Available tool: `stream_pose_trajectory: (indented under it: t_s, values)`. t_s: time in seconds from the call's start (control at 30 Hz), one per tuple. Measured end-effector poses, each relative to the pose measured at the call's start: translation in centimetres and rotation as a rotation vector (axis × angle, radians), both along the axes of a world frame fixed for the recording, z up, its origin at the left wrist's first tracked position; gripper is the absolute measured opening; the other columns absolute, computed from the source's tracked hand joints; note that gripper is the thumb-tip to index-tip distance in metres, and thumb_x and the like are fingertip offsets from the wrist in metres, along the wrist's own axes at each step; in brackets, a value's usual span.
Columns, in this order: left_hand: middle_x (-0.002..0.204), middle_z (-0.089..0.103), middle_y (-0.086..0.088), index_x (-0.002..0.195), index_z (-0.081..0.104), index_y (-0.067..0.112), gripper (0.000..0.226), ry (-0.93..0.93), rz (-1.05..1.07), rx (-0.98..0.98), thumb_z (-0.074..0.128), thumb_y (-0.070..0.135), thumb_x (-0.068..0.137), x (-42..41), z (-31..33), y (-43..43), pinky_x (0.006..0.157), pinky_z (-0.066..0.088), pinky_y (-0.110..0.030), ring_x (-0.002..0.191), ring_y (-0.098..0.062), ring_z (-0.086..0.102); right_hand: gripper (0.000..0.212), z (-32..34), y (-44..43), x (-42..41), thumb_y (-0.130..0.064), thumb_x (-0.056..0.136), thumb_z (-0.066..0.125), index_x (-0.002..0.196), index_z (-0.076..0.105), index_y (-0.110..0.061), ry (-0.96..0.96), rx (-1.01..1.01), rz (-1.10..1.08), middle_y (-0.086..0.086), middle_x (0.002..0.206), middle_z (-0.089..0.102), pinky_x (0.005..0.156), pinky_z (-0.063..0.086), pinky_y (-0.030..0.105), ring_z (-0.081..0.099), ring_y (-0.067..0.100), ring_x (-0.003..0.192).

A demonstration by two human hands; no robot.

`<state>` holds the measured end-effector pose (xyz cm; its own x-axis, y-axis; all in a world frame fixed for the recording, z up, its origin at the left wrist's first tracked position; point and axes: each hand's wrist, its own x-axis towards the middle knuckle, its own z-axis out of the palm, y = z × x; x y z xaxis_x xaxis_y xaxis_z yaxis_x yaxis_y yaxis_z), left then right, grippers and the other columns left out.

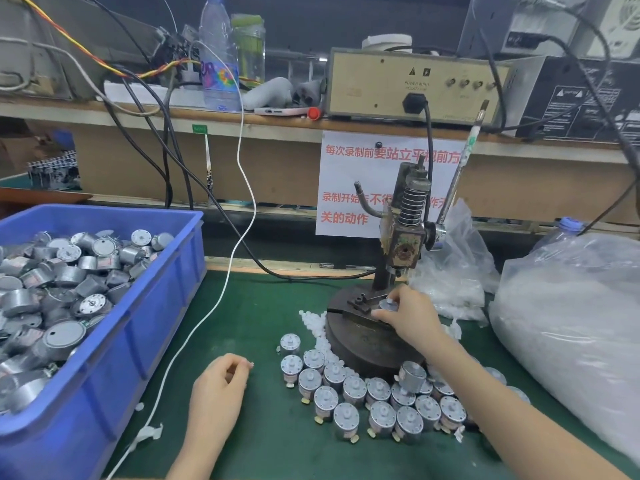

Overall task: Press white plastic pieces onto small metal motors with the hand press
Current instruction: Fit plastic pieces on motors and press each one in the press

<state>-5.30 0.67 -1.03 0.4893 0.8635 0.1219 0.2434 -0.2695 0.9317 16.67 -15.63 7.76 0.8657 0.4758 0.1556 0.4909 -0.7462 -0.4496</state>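
Metal-cased and squat, the motor (385,305) sits on the base of the hand press (403,244), pinched by its sides in the right hand (408,317), with a white plastic piece (390,301) on its shaft. It likely feels dense, rigid and a little slick, so the round wall is the place to grip. The piece looks light and easily knocked askew. The left hand (218,386) hovers over the green mat (263,438), fingers loosely curled; whether they pinch anything I cannot tell. By count there are:
- one press
- one blue bin (138,341) heaped with motors past counting
- roughly twenty standing motors (354,389) before the base
- a strip of loose pieces (315,323)
- two clear bags (571,323)
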Motion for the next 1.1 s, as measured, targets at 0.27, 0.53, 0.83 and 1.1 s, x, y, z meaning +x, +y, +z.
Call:
stream_pose_trajectory:
  t_s: [0.27, 0.53, 0.83, 1.1]
  values:
    - [0.072, 0.064, -0.002, 0.066, 0.063, 0.020, 0.025, 0.016, -0.001, 0.030, 0.056, 0.010, 0.088, 0.1, -0.1, 0.1, 0.070, 0.046, -0.032, 0.074, -0.021, 0.062, 0.036, 0.1, -0.1, 0.8, -0.024, 0.084, 0.066, 0.118, 0.060, -0.011, -0.053, -0.089, 0.114, 0.011, 0.120, 0.056, 0.085, 0.042, 0.029, 0.055, 0.026, 0.104]
    - [0.072, 0.063, -0.002, 0.067, 0.063, 0.021, 0.025, 0.020, -0.005, 0.043, 0.055, 0.008, 0.088, 0.1, -0.2, 0.0, 0.067, 0.044, -0.028, 0.073, -0.021, 0.061, 0.039, -0.5, -0.6, 1.9, -0.040, 0.080, 0.069, 0.108, 0.063, -0.013, -0.131, -0.002, 0.034, 0.007, 0.114, 0.051, 0.087, 0.044, 0.034, 0.046, 0.025, 0.110]
    - [0.072, 0.063, -0.001, 0.067, 0.063, 0.021, 0.025, 0.020, -0.014, 0.043, 0.055, 0.008, 0.088, 0.0, 0.0, -0.1, 0.064, 0.042, -0.024, 0.072, -0.019, 0.061, 0.038, -0.3, -1.2, 2.5, -0.021, 0.094, 0.046, 0.129, 0.048, -0.005, 0.129, 0.255, -0.044, 0.015, 0.118, 0.056, 0.088, 0.044, 0.038, 0.054, 0.029, 0.101]
    - [0.070, 0.063, 0.000, 0.067, 0.064, 0.020, 0.025, -0.008, -0.025, 0.036, 0.056, 0.007, 0.087, 0.1, -0.1, -0.1, 0.061, 0.040, -0.015, 0.072, -0.020, 0.061, 0.034, 9.8, -0.6, 5.2, -0.008, 0.091, 0.043, 0.125, 0.042, -0.008, 0.241, 0.848, -0.052, 0.007, 0.122, 0.052, 0.090, 0.043, 0.038, 0.051, 0.018, 0.103]
